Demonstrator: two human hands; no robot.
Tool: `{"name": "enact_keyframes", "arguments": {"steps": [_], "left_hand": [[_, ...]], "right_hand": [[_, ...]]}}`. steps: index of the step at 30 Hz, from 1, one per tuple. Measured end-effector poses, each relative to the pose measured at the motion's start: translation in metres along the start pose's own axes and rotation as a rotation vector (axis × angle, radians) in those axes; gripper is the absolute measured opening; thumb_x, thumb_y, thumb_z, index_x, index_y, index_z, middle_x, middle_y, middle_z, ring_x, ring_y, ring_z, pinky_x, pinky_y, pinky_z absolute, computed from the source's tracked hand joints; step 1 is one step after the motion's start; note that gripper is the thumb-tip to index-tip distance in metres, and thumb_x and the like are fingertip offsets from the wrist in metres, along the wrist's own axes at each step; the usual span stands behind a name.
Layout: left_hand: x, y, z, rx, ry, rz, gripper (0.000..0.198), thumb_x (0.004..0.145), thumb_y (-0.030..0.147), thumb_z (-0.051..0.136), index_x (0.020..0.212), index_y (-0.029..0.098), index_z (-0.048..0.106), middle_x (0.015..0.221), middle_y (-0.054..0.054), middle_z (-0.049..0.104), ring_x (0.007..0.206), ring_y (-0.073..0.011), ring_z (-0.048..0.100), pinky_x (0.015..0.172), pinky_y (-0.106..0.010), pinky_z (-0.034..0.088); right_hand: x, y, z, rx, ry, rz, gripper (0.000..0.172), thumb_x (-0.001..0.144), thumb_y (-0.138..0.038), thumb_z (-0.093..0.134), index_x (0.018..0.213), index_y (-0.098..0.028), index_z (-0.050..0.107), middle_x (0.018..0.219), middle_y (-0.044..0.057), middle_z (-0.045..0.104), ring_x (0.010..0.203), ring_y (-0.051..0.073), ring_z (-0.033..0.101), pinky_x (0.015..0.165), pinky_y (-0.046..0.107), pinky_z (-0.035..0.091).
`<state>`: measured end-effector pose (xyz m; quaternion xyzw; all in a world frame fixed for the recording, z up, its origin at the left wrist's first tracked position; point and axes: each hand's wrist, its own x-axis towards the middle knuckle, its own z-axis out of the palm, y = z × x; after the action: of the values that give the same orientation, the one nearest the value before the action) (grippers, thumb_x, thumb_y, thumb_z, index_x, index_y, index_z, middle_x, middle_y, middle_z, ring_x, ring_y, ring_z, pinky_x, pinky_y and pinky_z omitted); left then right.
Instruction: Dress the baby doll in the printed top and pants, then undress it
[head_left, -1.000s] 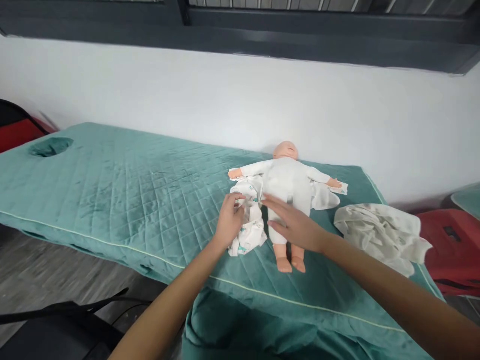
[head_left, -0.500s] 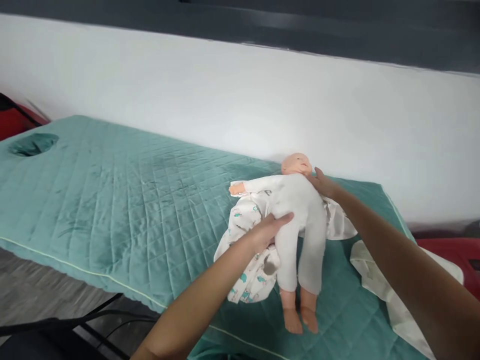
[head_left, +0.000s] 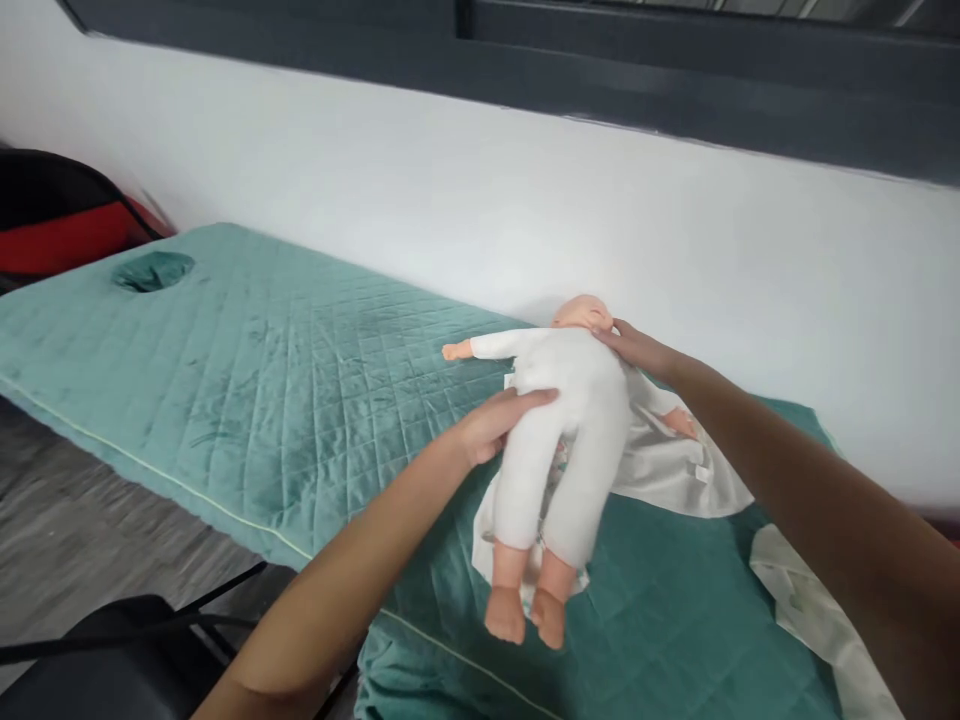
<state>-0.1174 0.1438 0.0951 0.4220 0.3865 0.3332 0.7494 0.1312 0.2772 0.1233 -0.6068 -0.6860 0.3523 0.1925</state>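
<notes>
A baby doll point(head_left: 574, 375) with a white cloth body and bare plastic feet is held tilted over the bed, its feet toward me. My left hand point(head_left: 495, 422) grips the doll's side at the hip, thumb on top and the other fingers hidden beneath. At the doll's neck and shoulder, my right hand point(head_left: 630, 345) is closed around it, its fingers partly out of sight. Under the doll lies a small white garment point(head_left: 679, 470), its printed side partly showing between the legs. One doll arm stretches out to the left; the other rests over the garment.
A green quilted cover point(head_left: 300, 400) with a face hole point(head_left: 154, 271) spreads over the long bed against a white wall point(head_left: 420, 190). Another white cloth point(head_left: 814, 600) lies at the right. Black chairs stand at lower left point(head_left: 112, 660) and far left point(head_left: 52, 180).
The doll has shifted left over the garment with both my hands on it, its legs now angled left. More of the garment shows on the right, less on the left. The view has turned.
</notes>
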Motion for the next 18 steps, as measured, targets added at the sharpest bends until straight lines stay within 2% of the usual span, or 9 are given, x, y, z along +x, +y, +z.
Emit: {"name": "enact_keyframes", "arguments": {"steps": [2,5,8,10,12,14,18], "left_hand": [[-0.01,0.006,-0.036,0.027,0.027,0.006,0.065,0.08,0.063,0.062,0.126,0.017,0.061,0.114,-0.016,0.074,0.096,-0.0319,0.073,0.079,-0.047,0.064],[-0.024,0.011,-0.092,0.078,0.078,-0.034,0.063,0.08,0.063,0.06,0.123,0.016,0.061,0.11,-0.016,0.074,0.092,-0.0324,0.073,0.075,-0.049,0.064],[-0.035,0.014,-0.143,0.109,0.126,-0.073,0.061,0.081,0.061,0.058,0.121,0.015,0.061,0.105,-0.015,0.074,0.091,-0.0311,0.074,0.075,-0.047,0.064],[-0.042,0.016,-0.17,0.117,0.149,-0.1,0.06,0.085,0.058,0.053,0.12,0.011,0.061,0.102,-0.014,0.074,0.089,-0.029,0.073,0.076,-0.043,0.063],[-0.048,0.018,-0.189,0.112,0.176,-0.128,0.059,0.089,0.055,0.049,0.119,0.006,0.06,0.099,-0.014,0.074,0.087,-0.0266,0.073,0.075,-0.04,0.061],[-0.051,0.018,-0.201,0.108,0.225,-0.151,0.058,0.089,0.053,0.051,0.119,0.004,0.06,0.096,-0.013,0.074,0.084,-0.0254,0.072,0.074,-0.039,0.061],[-0.053,0.012,-0.207,0.196,0.402,-0.116,0.056,0.084,0.056,0.059,0.111,0.008,0.065,0.095,-0.014,0.074,0.081,-0.0269,0.071,0.072,-0.043,0.06]], "right_hand": [[0.015,-0.027,0.021,0.045,-0.044,0.031,0.089,0.081,-0.077,0.057,0.147,-0.019,0.042,0.152,0.016,0.05,0.13,0.034,0.057,0.109,0.049,0.048],[0.043,-0.061,0.059,0.068,-0.027,-0.004,0.09,0.08,-0.071,0.063,0.147,-0.015,0.041,0.151,0.018,0.05,0.132,0.035,0.055,0.112,0.049,0.045],[0.072,-0.086,0.097,0.092,-0.045,-0.073,0.084,0.08,-0.064,0.068,0.144,-0.014,0.045,0.148,0.02,0.053,0.132,0.035,0.055,0.112,0.049,0.045],[0.09,-0.098,0.12,0.108,-0.062,-0.11,0.083,0.08,-0.06,0.07,0.144,-0.013,0.044,0.149,0.021,0.051,0.134,0.035,0.053,0.114,0.048,0.044],[0.105,-0.108,0.14,0.119,-0.066,-0.138,0.088,0.08,-0.058,0.07,0.147,-0.011,0.038,0.153,0.022,0.046,0.139,0.034,0.049,0.117,0.045,0.041],[0.116,-0.114,0.157,0.109,-0.069,-0.163,0.095,0.08,-0.057,0.069,0.151,-0.009,0.029,0.156,0.023,0.041,0.142,0.032,0.045,0.12,0.043,0.037],[0.125,-0.111,0.174,0.063,-0.09,-0.26,0.096,0.086,-0.06,0.061,0.155,-0.01,0.019,0.159,0.019,0.039,0.143,0.028,0.044,0.12,0.041,0.034]]}}
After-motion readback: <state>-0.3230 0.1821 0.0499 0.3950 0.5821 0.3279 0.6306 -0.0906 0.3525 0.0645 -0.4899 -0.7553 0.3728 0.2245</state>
